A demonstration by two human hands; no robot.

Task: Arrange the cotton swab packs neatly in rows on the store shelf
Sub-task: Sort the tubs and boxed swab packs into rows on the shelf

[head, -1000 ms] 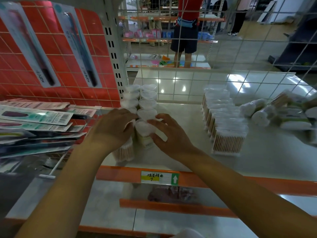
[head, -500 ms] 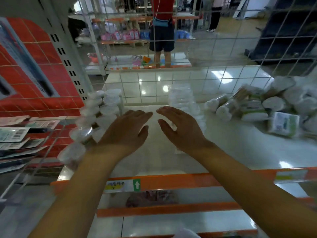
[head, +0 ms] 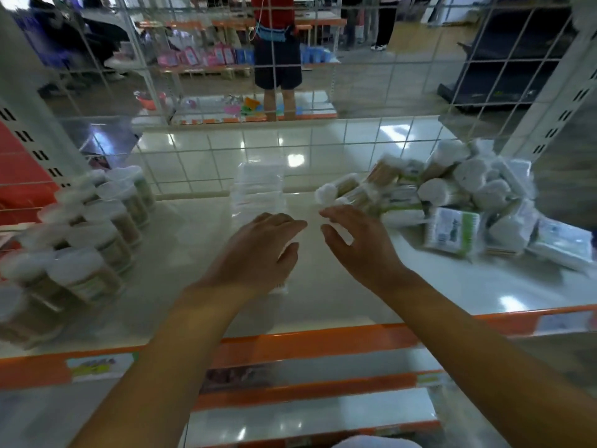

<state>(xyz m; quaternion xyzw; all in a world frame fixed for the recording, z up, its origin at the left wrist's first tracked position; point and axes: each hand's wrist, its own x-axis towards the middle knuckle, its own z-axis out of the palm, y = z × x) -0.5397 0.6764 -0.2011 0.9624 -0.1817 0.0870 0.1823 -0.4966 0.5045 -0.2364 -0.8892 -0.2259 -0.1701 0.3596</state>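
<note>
**Both hands hover empty over the middle of the shelf**

The left hand (head: 258, 253) and the right hand (head: 361, 247) are held side by side above the white shelf (head: 323, 299), palms down, fingers loosely spread; each grip is wide and holds nothing. Just beyond the fingertips, a row of clear rectangular cotton swab boxes (head: 258, 185) runs toward the wire mesh back (head: 206, 156), partly hidden by the left hand. To the left, round cotton swab tubs (head: 106, 221) stand upright in two rows reaching from the mesh toward the orange shelf edge (head: 316, 344); they are blurred. To the right, a loose heap of bagged cotton swab packs (head: 452, 202) lies jumbled against the mesh, its nearest pack just beside the right hand's fingers. A price label (head: 97, 367) sits on the orange edge at left. Behind the mesh, a person in dark shorts (head: 277, 59) stands in the aisle.
</note>
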